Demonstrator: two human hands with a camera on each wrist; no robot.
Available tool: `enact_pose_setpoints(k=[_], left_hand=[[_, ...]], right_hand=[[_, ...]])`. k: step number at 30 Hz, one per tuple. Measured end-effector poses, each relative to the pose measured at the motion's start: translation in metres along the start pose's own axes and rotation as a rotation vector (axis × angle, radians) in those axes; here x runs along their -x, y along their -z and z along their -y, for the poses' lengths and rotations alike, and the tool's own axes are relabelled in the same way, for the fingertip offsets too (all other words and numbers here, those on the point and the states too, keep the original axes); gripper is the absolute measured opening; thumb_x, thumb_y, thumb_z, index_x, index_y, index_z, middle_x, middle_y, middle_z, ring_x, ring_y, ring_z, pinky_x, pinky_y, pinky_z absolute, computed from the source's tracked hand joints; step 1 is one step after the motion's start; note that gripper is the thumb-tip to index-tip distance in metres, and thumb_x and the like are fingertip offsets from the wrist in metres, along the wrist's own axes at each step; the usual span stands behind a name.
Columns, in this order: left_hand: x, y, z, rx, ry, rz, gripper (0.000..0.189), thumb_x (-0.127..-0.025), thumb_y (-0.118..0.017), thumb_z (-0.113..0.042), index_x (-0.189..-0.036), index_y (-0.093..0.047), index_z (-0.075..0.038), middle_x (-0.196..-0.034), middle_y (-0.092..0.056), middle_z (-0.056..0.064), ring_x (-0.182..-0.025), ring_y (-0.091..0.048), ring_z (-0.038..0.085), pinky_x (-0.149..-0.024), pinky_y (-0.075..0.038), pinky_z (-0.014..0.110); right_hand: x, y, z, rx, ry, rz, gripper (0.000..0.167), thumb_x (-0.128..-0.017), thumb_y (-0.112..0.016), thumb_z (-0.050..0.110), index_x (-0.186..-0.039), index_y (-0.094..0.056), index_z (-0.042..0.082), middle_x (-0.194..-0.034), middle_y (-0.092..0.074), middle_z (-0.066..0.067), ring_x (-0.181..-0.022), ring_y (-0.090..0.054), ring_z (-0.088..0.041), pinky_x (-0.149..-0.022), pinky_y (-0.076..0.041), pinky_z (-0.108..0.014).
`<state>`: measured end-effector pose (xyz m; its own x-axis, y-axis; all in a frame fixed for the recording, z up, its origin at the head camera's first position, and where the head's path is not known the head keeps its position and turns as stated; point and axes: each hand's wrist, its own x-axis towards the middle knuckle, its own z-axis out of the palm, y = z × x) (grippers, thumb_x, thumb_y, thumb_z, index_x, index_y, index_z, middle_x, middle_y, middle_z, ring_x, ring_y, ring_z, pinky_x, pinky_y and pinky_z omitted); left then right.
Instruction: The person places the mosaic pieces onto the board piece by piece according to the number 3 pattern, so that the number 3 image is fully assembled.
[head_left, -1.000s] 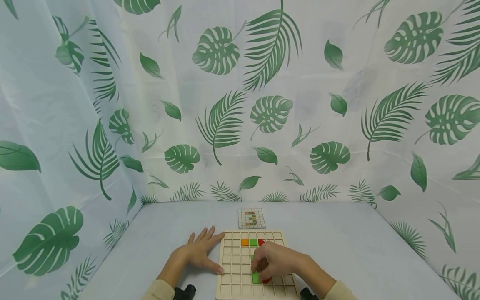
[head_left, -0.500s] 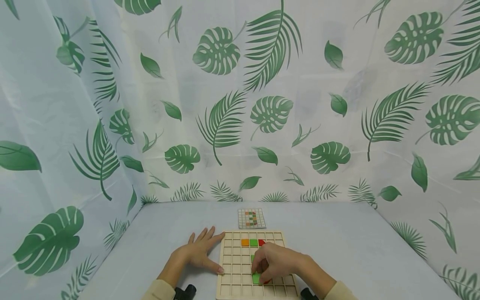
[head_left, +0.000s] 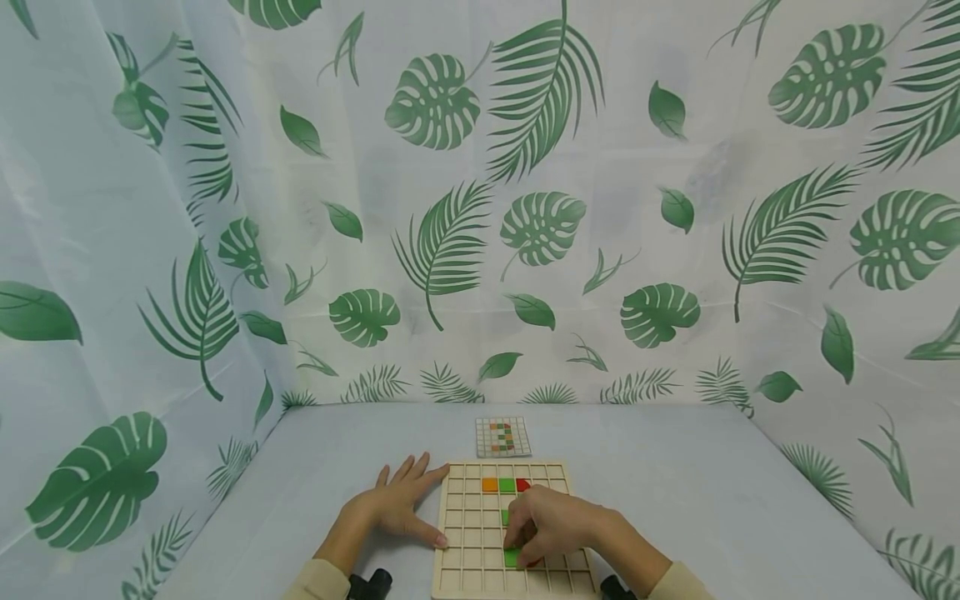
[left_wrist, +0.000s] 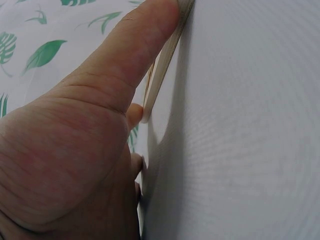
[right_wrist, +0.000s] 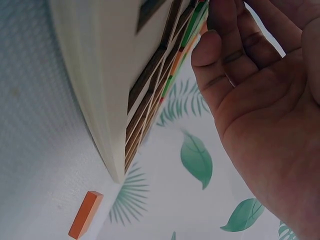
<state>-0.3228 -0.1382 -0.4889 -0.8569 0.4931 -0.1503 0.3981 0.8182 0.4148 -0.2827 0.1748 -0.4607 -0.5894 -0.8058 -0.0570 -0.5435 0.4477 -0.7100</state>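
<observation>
A pale wooden grid board (head_left: pixel 472 575) lies before me with coloured square tiles in it. My left hand (head_left: pixel 401 502) is spread flat at its left side, the index finger and thumb touching the edge. Over the lower middle bends my right hand (head_left: pixel 558 523), its index finger and thumb pinching a green tile (head_left: pixel 512 557). A bit of red tile (head_left: pixel 533 562) shows beside that thumb. Along the upper row are an orange tile (head_left: pixel 490 485), a green tile and a red tile (head_left: pixel 522 485). Another green tile (head_left: pixel 505 517) is partly covered by the right hand, whose fingertips leave the right wrist view.
Behind the board lies a small card (head_left: pixel 503 437) printed with a coloured grid pattern. In the right wrist view an orange block (right_wrist: pixel 86 215) rests on the table beyond the board. A leaf-patterned curtain (head_left: pixel 465 358) stands at the back and sides.
The right hand's fingers have shifted very slightly at the green tile, covering a little more of it and of the red tile. The left hand has stayed still.
</observation>
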Motion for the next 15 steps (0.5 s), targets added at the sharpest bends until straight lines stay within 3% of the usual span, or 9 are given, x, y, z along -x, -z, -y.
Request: enact_pose_setpoints(k=[7, 15], left_hand=[[0.0010, 0.0002, -0.0017, 0.007, 0.006, 0.002, 0.121, -0.067, -0.083, -0.076, -0.165, -0.029, -0.030, -0.175, -0.012, 0.017, -0.162, -0.007, 0.043, -0.122, -0.001, 0.077], [0.0010, 0.0009, -0.0021, -0.003, 0.004, 0.004, 0.121, -0.068, -0.082, -0.077, -0.165, -0.029, -0.029, -0.175, -0.013, 0.017, -0.162, -0.007, 0.044, -0.122, -0.001, 0.077]], right_hand=[[0.0001, 0.0022, -0.0001, -0.027, -0.005, -0.013, 0.016, -0.084, -0.086, 0.009, -0.100, -0.084, 0.013, -0.090, -0.076, 0.006, -0.075, -0.064, 0.004, -0.068, -0.057, -0.017], [0.0047, 0.0091, -0.0060, 0.036, 0.019, -0.122, 0.025, -0.089, -0.084, 0.018, -0.113, -0.080, 0.015, -0.104, -0.077, 0.002, -0.081, -0.066, -0.001, -0.073, -0.058, -0.020]])
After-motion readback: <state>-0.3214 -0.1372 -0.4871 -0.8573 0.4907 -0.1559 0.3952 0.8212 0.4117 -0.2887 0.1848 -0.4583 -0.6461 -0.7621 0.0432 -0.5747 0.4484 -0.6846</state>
